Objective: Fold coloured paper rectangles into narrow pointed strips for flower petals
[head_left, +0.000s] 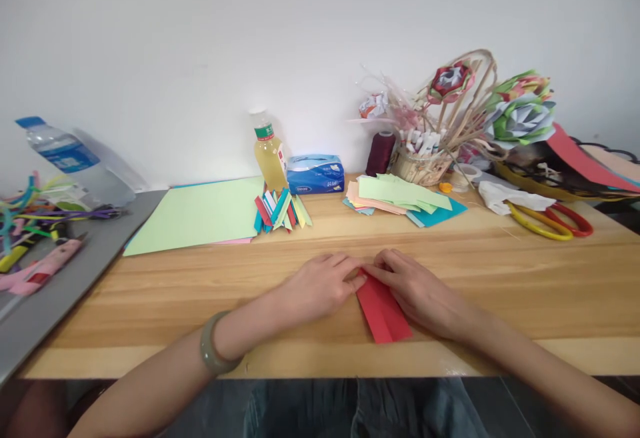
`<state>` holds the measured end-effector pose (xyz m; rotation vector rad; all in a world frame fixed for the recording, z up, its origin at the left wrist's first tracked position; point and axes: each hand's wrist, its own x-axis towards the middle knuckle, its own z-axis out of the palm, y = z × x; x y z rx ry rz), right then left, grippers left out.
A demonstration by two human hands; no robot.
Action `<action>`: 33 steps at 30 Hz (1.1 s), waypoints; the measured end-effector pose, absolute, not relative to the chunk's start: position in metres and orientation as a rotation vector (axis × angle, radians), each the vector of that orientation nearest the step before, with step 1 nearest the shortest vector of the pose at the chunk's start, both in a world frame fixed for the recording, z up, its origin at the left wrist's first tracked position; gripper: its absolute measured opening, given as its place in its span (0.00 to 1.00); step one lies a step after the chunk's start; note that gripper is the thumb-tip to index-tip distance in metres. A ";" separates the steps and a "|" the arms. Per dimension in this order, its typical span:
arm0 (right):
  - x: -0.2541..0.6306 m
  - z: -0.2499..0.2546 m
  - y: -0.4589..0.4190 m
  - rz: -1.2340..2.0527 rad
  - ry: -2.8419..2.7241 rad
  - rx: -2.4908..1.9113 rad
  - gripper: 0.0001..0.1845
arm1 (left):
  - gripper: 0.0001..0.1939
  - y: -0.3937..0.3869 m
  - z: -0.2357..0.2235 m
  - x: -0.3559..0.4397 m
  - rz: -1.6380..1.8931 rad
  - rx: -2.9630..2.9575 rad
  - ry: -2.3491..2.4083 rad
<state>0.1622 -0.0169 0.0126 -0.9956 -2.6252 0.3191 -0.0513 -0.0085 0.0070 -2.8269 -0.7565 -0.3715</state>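
Observation:
A red sheet of paper with a lengthwise crease lies on the wooden table near its front edge. My left hand pinches its far left corner, thumb on top of the paper. At the far right corner, my right hand has its fingers closed on the same sheet, and its palm covers part of the right side. The fingertips of both hands meet at the paper's far edge, so that edge is mostly hidden. A pile of folded paper strips lies beyond my left hand.
Green paper sheets, a juice bottle, a tissue pack and cut paper pieces line the back. Scissors and a basket of paper flowers stand right. A grey board with a craft knife is left.

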 end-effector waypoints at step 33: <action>0.159 0.014 -0.028 0.033 -2.543 -0.947 0.13 | 0.12 -0.014 0.017 -0.064 -0.668 -2.922 -0.788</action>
